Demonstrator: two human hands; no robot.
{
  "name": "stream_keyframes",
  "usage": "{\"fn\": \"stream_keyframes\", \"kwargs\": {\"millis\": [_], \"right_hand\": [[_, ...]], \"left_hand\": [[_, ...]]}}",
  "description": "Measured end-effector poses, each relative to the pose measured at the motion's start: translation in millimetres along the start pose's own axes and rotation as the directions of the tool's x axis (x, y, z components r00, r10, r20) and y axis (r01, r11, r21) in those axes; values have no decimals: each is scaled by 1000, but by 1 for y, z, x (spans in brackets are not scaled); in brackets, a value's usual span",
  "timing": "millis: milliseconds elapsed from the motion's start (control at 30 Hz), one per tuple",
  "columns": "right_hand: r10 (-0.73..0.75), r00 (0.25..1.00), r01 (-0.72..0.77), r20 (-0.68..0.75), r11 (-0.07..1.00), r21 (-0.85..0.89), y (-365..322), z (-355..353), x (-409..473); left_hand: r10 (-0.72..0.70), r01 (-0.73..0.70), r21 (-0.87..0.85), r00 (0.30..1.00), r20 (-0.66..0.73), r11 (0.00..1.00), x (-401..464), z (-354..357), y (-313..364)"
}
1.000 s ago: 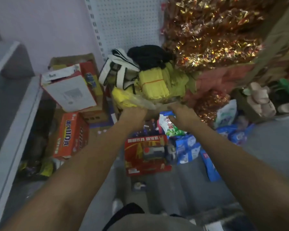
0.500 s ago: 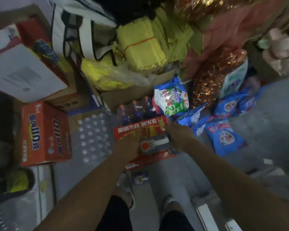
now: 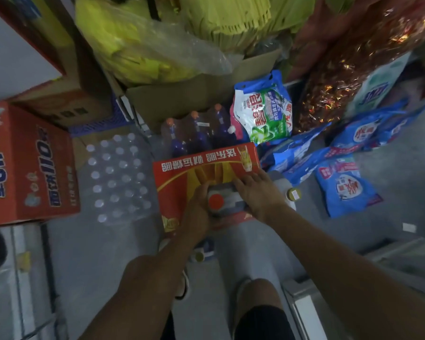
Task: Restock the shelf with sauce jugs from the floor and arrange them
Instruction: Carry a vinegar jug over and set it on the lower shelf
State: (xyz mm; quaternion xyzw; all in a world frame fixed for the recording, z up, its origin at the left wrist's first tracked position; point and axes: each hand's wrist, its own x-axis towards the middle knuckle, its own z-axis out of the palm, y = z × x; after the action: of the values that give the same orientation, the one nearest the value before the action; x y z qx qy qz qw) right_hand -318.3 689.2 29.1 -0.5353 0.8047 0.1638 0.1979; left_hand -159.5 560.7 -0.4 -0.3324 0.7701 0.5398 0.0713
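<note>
I am closing both hands round the sauce jug (image 3: pixel 222 201) lying on the red carton (image 3: pixel 182 173): left hand (image 3: pixel 198 209) curled beside the cap, right hand (image 3: pixel 257 192) fingers draped over its top (best lifted level, I judge).

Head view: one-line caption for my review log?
Both hands, left hand and right hand, reach a red-capped jug atop a red carton.
</note>
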Motion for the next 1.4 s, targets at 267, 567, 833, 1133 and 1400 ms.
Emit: {"fn": "stream_keyframes", "kwargs": {"millis": [267,567,833,1133,1400], "right_hand": [[-36,999,35,6,992,118,-5,-54,-10],[28,989,38,-146,899,436,-8,-211,-61],[163,891,353,-423,336,873,-8,-389,-143],[118,584,797,-803,101,595,-110,-623,-261],[-54,413,904,-909,-98,416,-285,-715,-329]], "left_hand": [[71,-81,200,996,52,976,-8,-57,22],[188,-188,271,982,24,944,-71,-184,143],[318,-250,350,936,-151,903,-192,-329,329],[416,-497,68,636,-650,865,-400,-436,451],[308,-645,51,292,-906,762,-561,-488,427]]}}
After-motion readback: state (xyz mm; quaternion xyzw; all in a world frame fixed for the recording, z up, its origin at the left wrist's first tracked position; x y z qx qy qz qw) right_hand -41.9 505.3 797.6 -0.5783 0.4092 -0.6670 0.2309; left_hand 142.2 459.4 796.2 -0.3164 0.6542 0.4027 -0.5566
